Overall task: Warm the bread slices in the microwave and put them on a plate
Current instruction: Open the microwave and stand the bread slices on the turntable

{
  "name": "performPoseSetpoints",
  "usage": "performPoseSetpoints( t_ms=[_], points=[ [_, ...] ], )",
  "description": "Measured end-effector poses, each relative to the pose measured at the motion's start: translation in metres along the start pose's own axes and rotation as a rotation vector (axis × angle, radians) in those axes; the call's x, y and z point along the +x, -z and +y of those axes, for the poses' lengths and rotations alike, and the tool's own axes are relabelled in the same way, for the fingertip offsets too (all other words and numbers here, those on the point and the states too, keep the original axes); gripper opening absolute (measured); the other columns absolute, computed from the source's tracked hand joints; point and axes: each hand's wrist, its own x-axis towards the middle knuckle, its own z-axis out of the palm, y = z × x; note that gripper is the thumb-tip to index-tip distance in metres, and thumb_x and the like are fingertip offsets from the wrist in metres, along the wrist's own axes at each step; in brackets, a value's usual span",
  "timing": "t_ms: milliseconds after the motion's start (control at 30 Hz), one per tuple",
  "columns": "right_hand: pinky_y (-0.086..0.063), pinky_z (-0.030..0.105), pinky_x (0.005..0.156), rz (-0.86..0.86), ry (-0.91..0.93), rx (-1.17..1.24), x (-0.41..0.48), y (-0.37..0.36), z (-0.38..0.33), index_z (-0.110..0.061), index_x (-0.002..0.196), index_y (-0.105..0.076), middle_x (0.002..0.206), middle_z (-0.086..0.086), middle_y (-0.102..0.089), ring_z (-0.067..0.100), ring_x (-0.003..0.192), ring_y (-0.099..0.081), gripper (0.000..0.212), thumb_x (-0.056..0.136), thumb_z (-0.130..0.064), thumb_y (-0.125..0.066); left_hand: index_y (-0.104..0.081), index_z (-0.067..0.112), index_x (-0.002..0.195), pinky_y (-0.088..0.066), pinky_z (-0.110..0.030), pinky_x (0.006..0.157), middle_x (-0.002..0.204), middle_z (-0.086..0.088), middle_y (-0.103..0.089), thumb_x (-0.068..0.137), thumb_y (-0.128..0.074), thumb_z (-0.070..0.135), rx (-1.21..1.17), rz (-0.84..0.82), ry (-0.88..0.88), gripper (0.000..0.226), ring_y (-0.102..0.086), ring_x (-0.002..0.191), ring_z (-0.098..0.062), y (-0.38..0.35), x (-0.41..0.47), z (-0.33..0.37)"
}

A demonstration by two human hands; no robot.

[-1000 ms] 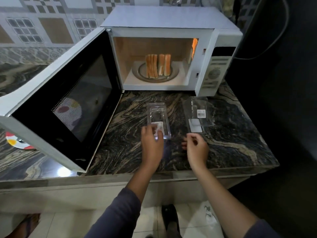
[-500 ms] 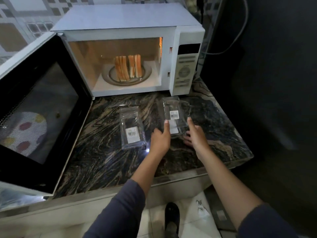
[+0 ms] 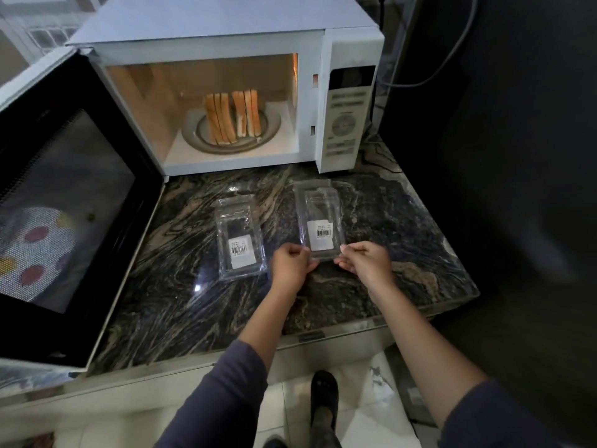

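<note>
Several bread slices (image 3: 232, 116) stand upright on the turntable (image 3: 273, 132) inside the white microwave (image 3: 226, 30), whose door (image 3: 68, 202) hangs open to the left with the inside lit. Two clear plastic packets lie on the dark marble counter (image 3: 403, 240). My left hand (image 3: 290, 261) and my right hand (image 3: 365, 260) pinch the near corners of the right packet (image 3: 318, 218). The left packet (image 3: 240, 242) lies untouched beside my left hand. A spotted plate (image 3: 32, 250) shows through the door's mesh window.
The microwave's control panel (image 3: 345, 124) faces me at the right. A grey cable (image 3: 452, 53) runs down the dark wall behind. The counter's front edge (image 3: 307, 337) is close to me, with tiled floor and my foot (image 3: 324, 399) below.
Both hands moved from the left packet to the right one and now pinch its near corners. The view shifted left and closer to the counter.
</note>
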Motion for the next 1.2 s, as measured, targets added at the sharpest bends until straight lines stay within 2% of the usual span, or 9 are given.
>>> performPoseSetpoints(
  t_ms=[100,233,333,633,767,867,1000,1100,1200],
  points=[
    [-0.051,0.012,0.051,0.026,0.019,-0.041,0.001,-0.001,0.002,0.003,0.088,-0.061,0.066,0.011,-0.064,0.004,0.047,-0.062,0.009,0.089,-0.006,-0.060,-0.050,0.007,0.074,-0.054,-0.015,0.060,0.073,-0.007,-0.052,0.092,-0.051,0.000,0.000,0.000,0.007,0.020,-0.057,0.065,-0.014,0.001,0.002,-0.001],
    [-0.050,0.011,0.050,0.043,0.013,-0.070,0.001,-0.002,-0.001,0.000,0.085,-0.061,0.065,0.010,-0.064,0.010,0.053,-0.061,0.009,0.089,-0.007,-0.060,-0.049,0.008,0.075,-0.054,-0.027,0.076,0.070,-0.006,-0.056,0.092,-0.053,0.003,0.009,0.018,0.061,0.018,-0.061,0.064,-0.015,0.000,0.004,-0.001],
    [-0.048,0.010,0.047,0.051,0.005,-0.111,0.002,-0.003,-0.004,-0.002,0.082,-0.061,0.066,0.010,-0.065,0.005,0.046,-0.061,0.009,0.089,-0.008,-0.060,-0.050,0.009,0.075,-0.055,-0.032,0.083,0.069,-0.006,-0.058,0.091,-0.054,0.005,0.015,0.027,0.089,0.017,-0.062,0.064,-0.016,0.000,0.005,0.000],
    [-0.046,0.011,0.041,0.045,0.010,-0.224,0.004,-0.001,-0.011,-0.003,0.075,-0.058,0.060,0.010,-0.062,0.001,0.036,-0.057,0.014,0.089,-0.003,-0.057,-0.051,0.010,0.072,-0.055,-0.035,0.084,0.074,-0.007,-0.060,0.089,-0.054,-0.001,0.042,0.018,0.087,0.020,-0.064,0.069,-0.019,0.001,0.001,0.003],
    [-0.049,0.015,0.046,0.041,0.009,-0.199,0.002,-0.003,-0.009,-0.007,0.070,-0.057,0.062,0.009,-0.062,0.008,0.048,-0.062,0.019,0.089,-0.006,-0.058,-0.050,0.011,0.071,-0.056,-0.032,0.077,0.074,-0.006,-0.059,0.090,-0.053,0.001,0.100,0.015,0.048,0.021,-0.064,0.070,-0.020,0.004,0.000,0.006],
    [-0.050,0.019,0.050,0.050,0.052,-0.260,0.000,-0.006,-0.006,-0.005,0.079,-0.059,0.070,0.011,-0.063,0.012,0.056,-0.063,0.013,0.091,-0.010,-0.056,-0.054,0.013,0.075,-0.054,-0.038,0.078,0.076,-0.007,-0.062,0.093,-0.049,0.014,0.301,0.012,-0.080,0.018,-0.066,0.083,-0.027,0.006,-0.007,0.007],
    [-0.055,0.035,0.069,0.157,0.259,-0.505,-0.004,-0.011,-0.005,-0.010,0.089,-0.060,0.083,0.006,-0.064,0.020,0.075,-0.064,0.012,0.089,-0.022,-0.060,-0.059,0.011,0.090,-0.043,-0.025,0.064,0.083,-0.004,-0.060,0.094,-0.047,0.015,0.421,0.153,-0.478,0.013,-0.055,0.073,-0.016,0.018,-0.027,0.014],
    [-0.047,0.033,0.082,0.178,0.323,-0.583,-0.005,-0.016,-0.009,-0.004,0.108,-0.061,0.098,0.009,-0.065,0.025,0.095,-0.062,0.032,0.088,-0.029,-0.062,-0.059,0.010,0.097,-0.045,-0.023,0.070,0.089,-0.004,-0.059,0.093,-0.049,0.010,0.363,0.274,-0.722,0.011,-0.055,0.079,-0.016,0.037,-0.035,0.024],
    [-0.044,0.033,0.085,0.169,0.305,-0.571,-0.001,-0.022,-0.008,-0.003,0.121,-0.053,0.114,0.013,-0.062,0.028,0.107,-0.058,0.049,0.085,-0.034,-0.064,-0.058,0.008,0.105,-0.038,-0.011,0.079,0.100,-0.001,-0.052,0.091,-0.053,0.012,0.367,0.421,-0.808,0.015,-0.051,0.093,-0.014,0.063,-0.033,0.026]
  ],
)
